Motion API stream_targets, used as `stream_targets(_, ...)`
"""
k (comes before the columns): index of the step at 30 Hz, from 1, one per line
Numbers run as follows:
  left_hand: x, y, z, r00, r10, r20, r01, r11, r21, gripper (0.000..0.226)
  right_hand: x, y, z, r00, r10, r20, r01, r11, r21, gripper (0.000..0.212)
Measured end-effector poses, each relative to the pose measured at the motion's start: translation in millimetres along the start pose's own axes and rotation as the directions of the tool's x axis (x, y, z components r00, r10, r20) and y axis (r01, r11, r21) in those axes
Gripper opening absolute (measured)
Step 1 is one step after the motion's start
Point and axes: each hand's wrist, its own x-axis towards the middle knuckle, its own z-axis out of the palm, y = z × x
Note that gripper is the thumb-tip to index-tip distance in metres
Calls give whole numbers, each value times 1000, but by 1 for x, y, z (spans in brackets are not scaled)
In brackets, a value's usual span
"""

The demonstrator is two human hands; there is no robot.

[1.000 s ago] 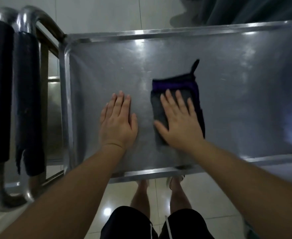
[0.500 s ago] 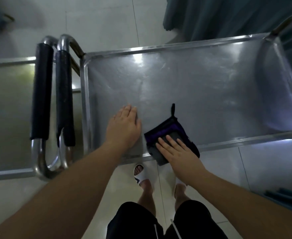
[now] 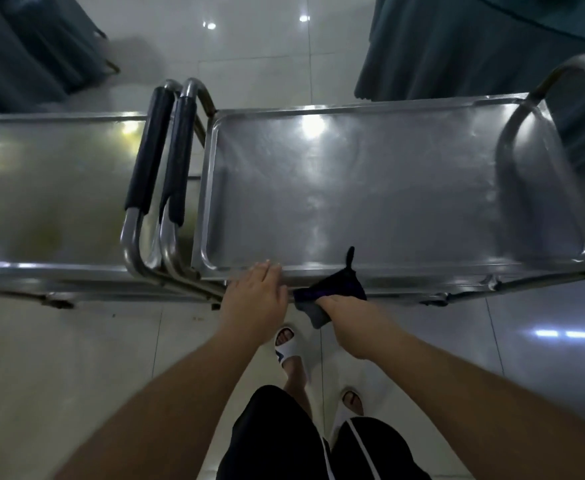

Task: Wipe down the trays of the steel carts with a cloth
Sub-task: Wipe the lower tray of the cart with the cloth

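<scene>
**Cloth at the near rim of the right-hand cart tray**

My right hand (image 3: 344,308) grips the cloth (image 3: 332,289), fingers curled over it at the near rim of the steel tray (image 3: 388,188). The cloth is dark, purple-black on top with a grey layer hanging below my hand, off the edge of the tray. A short loop of the cloth sticks up onto the tray surface.

My left hand (image 3: 258,289) lies flat, fingers straight and together, fingertips on the same near rim, just beside the cloth and left of it. It holds nothing.

The tray belongs to the right-hand cart; its surface shows bright reflections and faint smears. A second steel tray (image 3: 52,188) sits to the left, on another cart. Between the two trays stand two curved push handles (image 3: 166,157) with dark padded grips, side by side, close to touching.

Below, my feet in white slides (image 3: 289,348) stand on a pale tiled floor (image 3: 76,358), with black shorts (image 3: 284,438) at the bottom of the view. Dark draped fabric (image 3: 440,43) hangs beyond the far side of the tray.
</scene>
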Motion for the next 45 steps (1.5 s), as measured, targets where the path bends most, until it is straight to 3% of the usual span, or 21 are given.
stream_targets(3, -34, 9, 13, 999, -33, 4, 33, 999, 0, 56, -25, -7, 3, 990, 53, 130, -52, 999, -7, 71)
stream_targets(7, -73, 15, 35, 996, -82, 37, 83, 996, -16, 57, -55, -16, 6, 983, 78, 165, -105, 982, 158, 25)
stream_targets(9, -87, 13, 48, 993, -90, 81, 93, 995, -26, 58, -59, -19, 14, 981, 88, 173, -119, 977, 175, 17)
stream_targets(15, -102, -23, 83, 980, -98, 171, 96, 995, 24, 59, -37, -14, 63, 983, 164, 81, -178, 959, 221, 48)
stream_targets(18, -93, -56, 101, 975, -109, 193, 107, 994, 22, 58, -13, -12, 95, 980, 198, 7, -192, 945, 266, 40)
stream_targets(21, -79, -93, 118, 970, -132, 202, 132, 991, 15, 59, 18, -19, 115, 975, 215, -51, -186, 924, 335, 17)
stream_targets(28, -36, -157, 144, 969, -188, 161, 203, 976, -82, 52, 95, -37, 139, 952, 222, -211, -123, 908, 399, 17)
stream_targets(32, 3, -174, 161, 956, -254, 147, 273, 954, -127, 50, 139, -43, 141, 950, 217, -225, -105, 899, 426, 27)
stream_targets(36, 44, -190, 191, 938, -339, 74, 344, 886, -310, 52, 194, -38, 135, 976, 137, -170, -70, 933, 352, 23)
stream_targets(38, 67, -200, 208, 930, -366, 31, 344, 839, -421, 56, 221, -33, 129, 967, 97, -234, -26, 957, 289, 18)
stream_targets(42, 105, -218, 238, 935, -336, -111, 161, 683, -713, 49, 269, -23, 124, 917, 14, -398, 104, 956, 273, 22)
stream_targets(45, 123, -222, 256, 886, -409, -218, 91, 614, -784, 31, 305, -26, 126, 858, -29, -513, 160, 964, 213, 32)
